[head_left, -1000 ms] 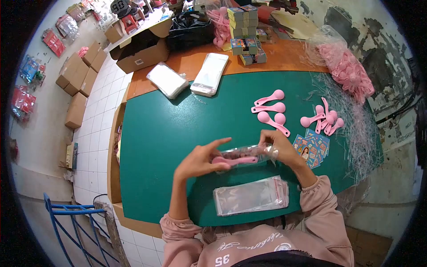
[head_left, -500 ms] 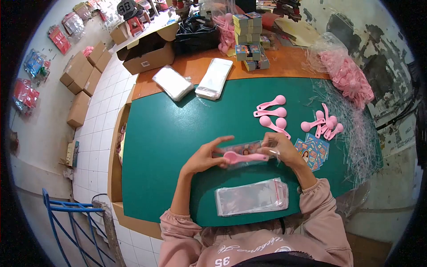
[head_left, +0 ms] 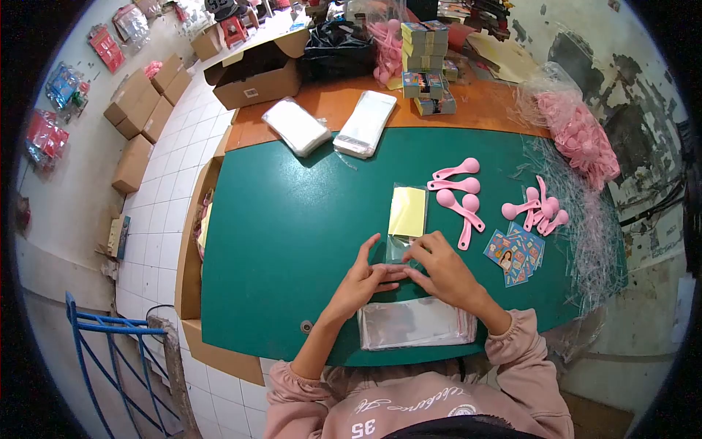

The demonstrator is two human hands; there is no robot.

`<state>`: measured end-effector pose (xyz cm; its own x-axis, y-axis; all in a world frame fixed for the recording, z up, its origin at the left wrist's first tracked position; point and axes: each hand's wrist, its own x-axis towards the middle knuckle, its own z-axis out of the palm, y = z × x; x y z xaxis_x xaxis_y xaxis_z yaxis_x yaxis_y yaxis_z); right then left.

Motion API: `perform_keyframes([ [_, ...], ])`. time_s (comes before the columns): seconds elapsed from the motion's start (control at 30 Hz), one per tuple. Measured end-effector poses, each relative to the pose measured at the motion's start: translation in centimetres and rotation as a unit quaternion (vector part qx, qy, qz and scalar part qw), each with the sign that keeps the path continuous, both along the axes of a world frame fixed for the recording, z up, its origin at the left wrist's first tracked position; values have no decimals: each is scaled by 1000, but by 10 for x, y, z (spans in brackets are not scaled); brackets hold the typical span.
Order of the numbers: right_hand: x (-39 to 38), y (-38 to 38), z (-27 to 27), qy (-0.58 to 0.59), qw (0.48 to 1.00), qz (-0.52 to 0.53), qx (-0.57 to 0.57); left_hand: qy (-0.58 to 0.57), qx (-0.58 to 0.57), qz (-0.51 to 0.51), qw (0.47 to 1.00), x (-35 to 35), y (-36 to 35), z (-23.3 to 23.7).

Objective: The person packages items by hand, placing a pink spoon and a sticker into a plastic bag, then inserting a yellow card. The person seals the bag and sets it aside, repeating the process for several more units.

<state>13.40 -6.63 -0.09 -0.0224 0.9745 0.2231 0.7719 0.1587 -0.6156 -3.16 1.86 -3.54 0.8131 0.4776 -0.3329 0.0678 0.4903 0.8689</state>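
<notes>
A clear plastic bag [head_left: 407, 214] lies lengthwise on the green table, a plain yellow card face showing through it. The pink measuring spoon seen with it earlier is hidden now. At the bag's near end, my right hand [head_left: 447, 274] has bent fingers gripping the plastic. My left hand [head_left: 360, 285] comes in from the left with fingers stretched under the right fingertips and its thumb raised apart. Just below both hands is a stack of clear bags [head_left: 417, 325]. Several pink measuring spoons [head_left: 459, 201] lie right of the bag, beside printed blue cards [head_left: 518, 252].
More pink spoons [head_left: 541, 208] lie at the right, near shredded clear plastic [head_left: 585, 241]. Two bag stacks [head_left: 296, 126] sit at the back. Behind are bundled cards [head_left: 424, 66], an open carton [head_left: 256, 84] and a sack of pink spoons [head_left: 578, 139].
The bag, held up between both hands with the pink spoon showing, now rests on the table, turned with its yellow side up. Both hands have come together at its near end.
</notes>
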Motion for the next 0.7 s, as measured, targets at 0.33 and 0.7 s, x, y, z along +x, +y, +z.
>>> perform_keyframes([
  [0.33, -7, 9, -14, -27, 999, 38, -5, 3, -30, 35, 999, 4, -2, 4],
  [0.7, 19, -6, 6, 16, 988, 154, -12, 32, 39, 73, 996, 14, 3, 4],
])
